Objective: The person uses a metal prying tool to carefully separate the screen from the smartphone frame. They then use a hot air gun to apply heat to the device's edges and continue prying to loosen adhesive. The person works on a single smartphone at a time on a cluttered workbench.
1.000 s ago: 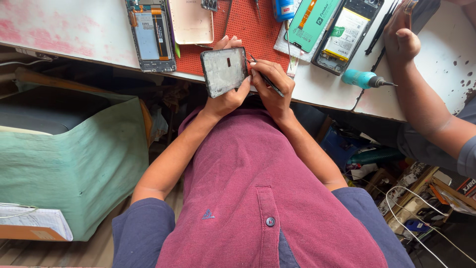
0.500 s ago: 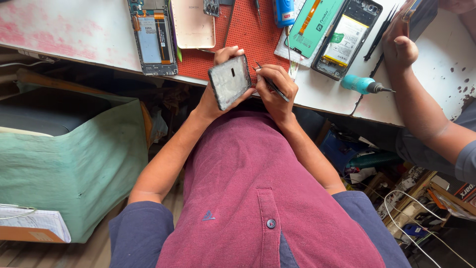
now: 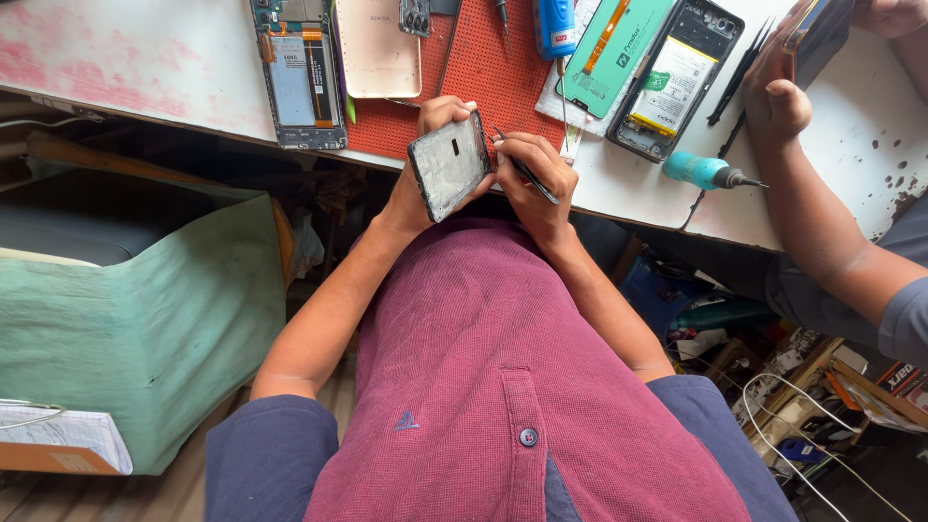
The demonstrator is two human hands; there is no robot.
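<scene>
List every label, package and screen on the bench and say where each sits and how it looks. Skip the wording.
Battery label: on the opened phone at the bench's left, a pale grey upright rectangle.
Battery label: in the open black phone right of the red mat, white with green patches.
Green package: flat teal rectangle with an orange strip, beside that black phone.
Blue bottle label: top centre, blue with a red patch.
Screens: none lit.

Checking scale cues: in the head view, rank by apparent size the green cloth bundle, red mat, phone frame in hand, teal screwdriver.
1. green cloth bundle
2. red mat, partly covered
3. phone frame, nearer the camera than the mat
4. teal screwdriver
</scene>
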